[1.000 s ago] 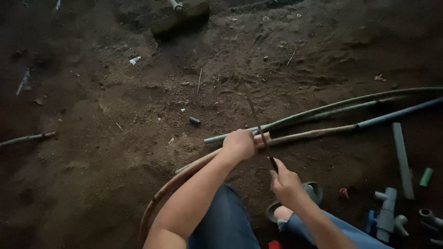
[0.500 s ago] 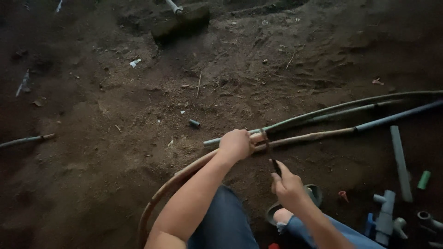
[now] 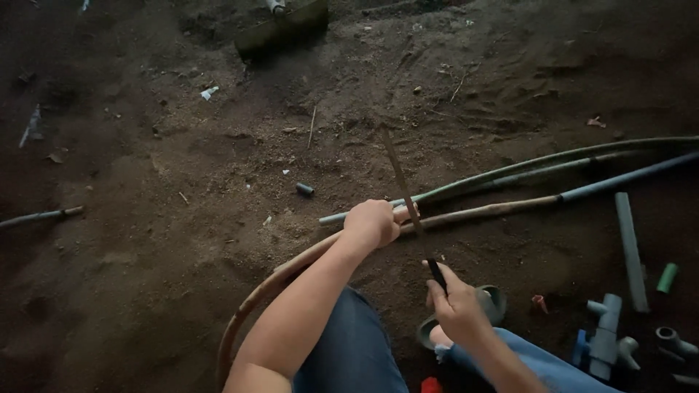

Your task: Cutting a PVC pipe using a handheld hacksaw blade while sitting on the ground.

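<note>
a: what's the left hand (image 3: 373,223) doing?
b: it's wrapped tight round a muddy hose (image 3: 466,215) that lies on the dirt floor (image 3: 182,218) and curves back past the knee.
a: and the right hand (image 3: 457,306)?
b: closed on the dark handle of a thin saw blade (image 3: 399,180), which crosses the hose just beside the left fist.
a: anything close by?
b: pipe fittings (image 3: 608,336) at the right, near a grey pipe piece (image 3: 630,251).

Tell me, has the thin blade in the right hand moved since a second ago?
Yes. The blade in the right hand now reaches farther up past the tan hose, across it beside the left hand.
</note>
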